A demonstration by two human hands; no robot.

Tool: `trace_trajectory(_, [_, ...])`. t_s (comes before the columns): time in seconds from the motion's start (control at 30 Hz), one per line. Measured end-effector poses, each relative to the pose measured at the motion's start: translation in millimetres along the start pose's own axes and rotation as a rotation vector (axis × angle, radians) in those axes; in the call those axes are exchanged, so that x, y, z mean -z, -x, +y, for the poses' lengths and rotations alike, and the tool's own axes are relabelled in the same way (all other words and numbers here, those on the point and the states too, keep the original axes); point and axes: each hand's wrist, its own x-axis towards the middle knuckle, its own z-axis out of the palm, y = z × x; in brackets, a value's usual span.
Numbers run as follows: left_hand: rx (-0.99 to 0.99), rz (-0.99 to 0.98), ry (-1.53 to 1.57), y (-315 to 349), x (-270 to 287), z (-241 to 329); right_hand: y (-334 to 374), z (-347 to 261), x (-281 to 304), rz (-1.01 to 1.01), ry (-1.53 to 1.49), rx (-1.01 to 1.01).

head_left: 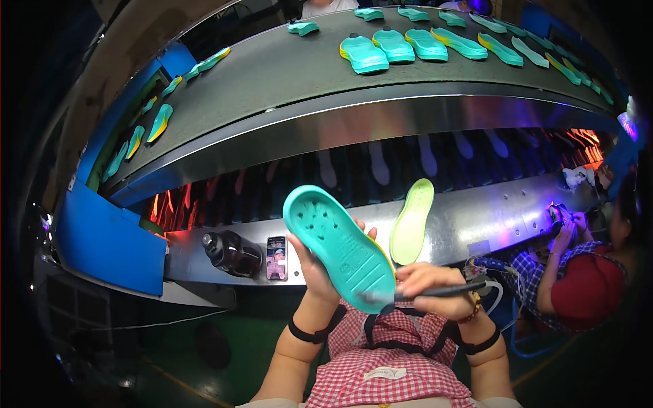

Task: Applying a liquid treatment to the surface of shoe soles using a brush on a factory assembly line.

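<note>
Checked red-and-white apron (pixel 381 384): nearest the camera, at the lower edge, below the work. Conveyor belt (pixel 272 88): spans the top and carries rows of turquoise soles (pixel 392 46). Metal ledge (pixel 469 231): runs below the belt, on the wearer's side.

Turquoise sole (pixel 333 231): raised between ledge and apron, its face of holes and ridges toward the camera, its far end leaning left. Left hand (pixel 315 272): grasping the sole from beneath, thumb side at the left edge, fingertips showing past the right edge. Right hand (pixel 432 277): fingers closed around the handle of a brush.

Dark bottle (pixel 235 255): on the ledge, to the left. Pale green insole (pixel 411 221): on the ledge, to the right of the sole. Phone (pixel 277 262): beside the bottle.

Brush (pixel 445 291): pale, blurred tip over the near end of the sole; any coating on it cannot be told.

Recommended practice: brace the sole from below, clear fingertips from the brushed face, hold the brush low, apply light, even strokes, and ease off toward the rim.
</note>
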Motion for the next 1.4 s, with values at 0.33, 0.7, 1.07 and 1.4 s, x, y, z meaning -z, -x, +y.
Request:
trace_trajectory(0.33, [0.065,0.097,-0.116,11,-6,-20,1,-10,-30,0.105,0.236,0.001])
trace_trajectory(0.7, [0.049,0.113,-0.038,3,3,-21,-16,-24,-12,0.102,0.185,0.053])
trace_trajectory(1.07, [0.200,0.039,0.024,-5,5,-11,-15,-34,-4,-0.276,0.443,0.164])
trace_trajectory(1.4, [0.699,-0.017,-0.249,-7,-1,-3,-17,-50,32,-0.737,0.712,-0.129])
